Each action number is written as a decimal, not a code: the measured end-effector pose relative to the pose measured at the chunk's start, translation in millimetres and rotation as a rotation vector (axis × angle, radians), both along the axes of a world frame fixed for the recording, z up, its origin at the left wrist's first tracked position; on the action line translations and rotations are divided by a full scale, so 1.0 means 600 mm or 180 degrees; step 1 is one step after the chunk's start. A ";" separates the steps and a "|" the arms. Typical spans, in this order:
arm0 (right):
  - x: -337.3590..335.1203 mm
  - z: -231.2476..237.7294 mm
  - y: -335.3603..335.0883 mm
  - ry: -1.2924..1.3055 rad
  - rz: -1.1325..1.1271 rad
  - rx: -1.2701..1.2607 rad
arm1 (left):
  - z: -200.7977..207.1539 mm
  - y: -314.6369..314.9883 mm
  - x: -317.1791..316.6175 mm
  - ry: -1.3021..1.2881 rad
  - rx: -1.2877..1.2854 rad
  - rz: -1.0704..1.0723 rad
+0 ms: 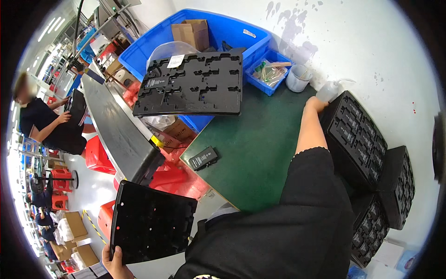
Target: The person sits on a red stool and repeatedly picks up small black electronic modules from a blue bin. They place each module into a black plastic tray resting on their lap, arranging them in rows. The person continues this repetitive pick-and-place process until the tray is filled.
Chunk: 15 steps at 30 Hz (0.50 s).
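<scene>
Low at the left, my left hand (115, 264) grips the lower corner of a black plastic tray (153, 223), thumb on its face; the tray is tilted beside the table. My right arm stretches over the green table top. My right hand (316, 105) is at the far corner of a stack of black molded trays (357, 135), next to a translucent squeeze bottle (328, 91). Its fingers are mostly hidden, so whether it grips the tray or the bottle is unclear. A small black rectangular part with a printed label (203, 158) lies at the table's left edge.
Another black molded tray (223, 100) lies across a large blue bin (153, 32) at the back. A small blue box of sticks and bags (268, 86) and a white cup (298, 78) stand near the wall. More tray stacks (397, 186) are right. A co-worker (51, 121) holds something black.
</scene>
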State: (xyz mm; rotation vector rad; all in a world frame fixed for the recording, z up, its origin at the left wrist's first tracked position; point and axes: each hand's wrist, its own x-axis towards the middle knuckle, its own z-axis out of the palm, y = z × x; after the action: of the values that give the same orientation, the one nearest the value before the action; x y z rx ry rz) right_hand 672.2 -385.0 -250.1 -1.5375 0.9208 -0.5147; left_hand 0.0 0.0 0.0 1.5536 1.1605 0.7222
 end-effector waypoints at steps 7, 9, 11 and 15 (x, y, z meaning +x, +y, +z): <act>0.035 -0.083 0.019 -0.0401 0.0037 0.0048 | -0.016 -0.017 -0.016 -0.0016 0.0020 0.0347; 0.057 -0.120 -0.021 -0.0554 0.0270 0.0313 | -0.019 -0.017 -0.007 0.0020 -0.0026 0.0278; 0.141 -0.156 -0.119 -0.0841 0.0674 0.0409 | -0.048 -0.011 -0.013 -0.0083 -0.0112 0.0138; 0.221 -0.135 -0.286 -0.0522 0.1587 0.1877 | -0.079 -0.016 -0.055 0.0252 -0.0028 0.0602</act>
State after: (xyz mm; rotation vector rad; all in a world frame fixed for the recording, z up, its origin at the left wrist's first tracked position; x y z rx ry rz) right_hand 804.8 -556.5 -331.2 -1.1019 0.4702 0.0025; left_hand -33.0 -9.6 -47.6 1.4896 1.3813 0.7842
